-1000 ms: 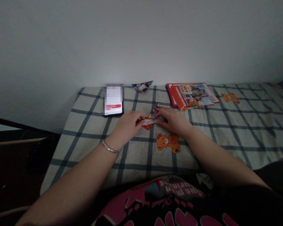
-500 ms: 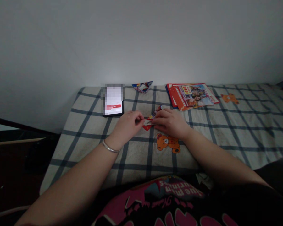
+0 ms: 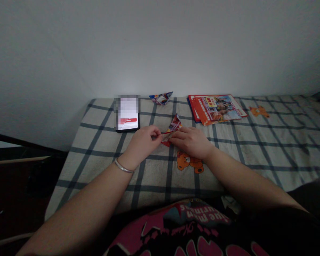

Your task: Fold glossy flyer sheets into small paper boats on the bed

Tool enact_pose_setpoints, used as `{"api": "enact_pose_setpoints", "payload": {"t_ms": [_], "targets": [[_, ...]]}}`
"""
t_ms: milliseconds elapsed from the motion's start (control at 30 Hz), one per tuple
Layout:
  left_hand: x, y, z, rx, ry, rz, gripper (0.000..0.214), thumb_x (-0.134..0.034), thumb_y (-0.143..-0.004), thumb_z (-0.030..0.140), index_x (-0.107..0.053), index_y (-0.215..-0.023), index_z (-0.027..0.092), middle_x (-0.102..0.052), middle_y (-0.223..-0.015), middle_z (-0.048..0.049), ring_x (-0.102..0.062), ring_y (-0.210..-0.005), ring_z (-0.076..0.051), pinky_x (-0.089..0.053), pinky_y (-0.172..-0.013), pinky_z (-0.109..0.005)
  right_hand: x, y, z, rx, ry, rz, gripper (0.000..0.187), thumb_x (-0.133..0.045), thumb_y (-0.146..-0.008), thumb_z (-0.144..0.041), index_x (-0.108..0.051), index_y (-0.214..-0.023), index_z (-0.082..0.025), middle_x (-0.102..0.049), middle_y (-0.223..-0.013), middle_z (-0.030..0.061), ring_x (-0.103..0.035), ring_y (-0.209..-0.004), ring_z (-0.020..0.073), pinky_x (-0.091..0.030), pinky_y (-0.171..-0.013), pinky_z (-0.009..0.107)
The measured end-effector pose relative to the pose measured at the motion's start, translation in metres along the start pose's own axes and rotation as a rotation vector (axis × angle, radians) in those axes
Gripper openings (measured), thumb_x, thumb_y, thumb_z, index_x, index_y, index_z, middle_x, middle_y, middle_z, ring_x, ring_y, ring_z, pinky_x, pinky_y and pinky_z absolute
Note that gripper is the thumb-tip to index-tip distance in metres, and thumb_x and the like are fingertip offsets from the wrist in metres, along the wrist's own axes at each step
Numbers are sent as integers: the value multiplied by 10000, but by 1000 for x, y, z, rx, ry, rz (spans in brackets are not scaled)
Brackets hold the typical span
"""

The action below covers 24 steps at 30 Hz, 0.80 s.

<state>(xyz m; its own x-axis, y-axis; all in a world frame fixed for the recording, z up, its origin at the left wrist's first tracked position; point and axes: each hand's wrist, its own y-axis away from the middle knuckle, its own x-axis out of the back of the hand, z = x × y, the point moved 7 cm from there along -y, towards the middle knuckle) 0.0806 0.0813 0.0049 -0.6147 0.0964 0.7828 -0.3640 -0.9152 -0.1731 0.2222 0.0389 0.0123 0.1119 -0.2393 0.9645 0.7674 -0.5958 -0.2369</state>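
Observation:
A folded piece of printed paper (image 3: 175, 123), red and blue with a pale inner face, is between my hands above the checked cloth. My left hand (image 3: 147, 140) pinches its left end between thumb and fingers. On its right side, my right hand (image 3: 192, 141) has the fingers close together over the paper; the thumb is hidden. One pointed flap stands up beyond my right fingertips. Farther back, near the wall, a finished-looking folded paper boat (image 3: 161, 98) sits on the cloth.
A phone (image 3: 128, 113) with a lit screen lies at the back left. Several printed flyers (image 3: 218, 108) are stacked at the back right. The checked cloth (image 3: 96, 167) carries printed bears (image 3: 190, 162). A wall (image 3: 160, 46) rises behind.
My right hand has shifted slightly down along the paper. The paper's pointed flap now stands more upright and shows more. My left hand keeps its pinch almost unmoved.

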Motion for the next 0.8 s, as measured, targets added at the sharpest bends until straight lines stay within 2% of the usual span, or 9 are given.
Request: {"api": "enact_pose_setpoints", "payload": {"t_ms": [233, 433, 633, 800], "targets": [[1, 1, 0, 6, -3, 4, 77, -559, -834, 214, -612, -785, 188, -676, -754, -10, -616, -678, -157, -441, -624, -268, -2, 0, 9, -72, -177, 62, 261, -495, -981, -293, -733, -1045, -209, -725, -1065, 69, -615, -984, 213, -485, -827, 349], [1, 0, -2, 11, -15, 14, 73, -550, -813, 203, -605, -769, 185, -653, -728, -15, -595, -674, -160, -435, -613, -269, -1, -1, 9, -80, -208, 74, 234, -526, -965, -291, -735, -973, -187, -716, -965, 76, -626, -942, 210, -498, -868, 360], [0, -1, -8, 30, 30, 31, 75, -540, -808, 231, -579, -755, 194, -637, -714, -5, -591, -687, -161, -443, -619, -270, -2, -2, 8, -84, -142, 41, 260, -488, -989, -299, -719, -1058, -204, -708, -1060, 82, -606, -981, 216, -479, -810, 344], [0, -1, -9, 42, 52, 21, 69, -543, -813, 238, -570, -763, 198, -631, -692, 3, -589, -668, -159, -432, -610, -267, -2, -4, 3, -50, -24, -11, 259, -449, -1001, -228, -691, -1091, -211, -702, -1070, 69, -592, -961, 212, -423, -687, 318]]}}
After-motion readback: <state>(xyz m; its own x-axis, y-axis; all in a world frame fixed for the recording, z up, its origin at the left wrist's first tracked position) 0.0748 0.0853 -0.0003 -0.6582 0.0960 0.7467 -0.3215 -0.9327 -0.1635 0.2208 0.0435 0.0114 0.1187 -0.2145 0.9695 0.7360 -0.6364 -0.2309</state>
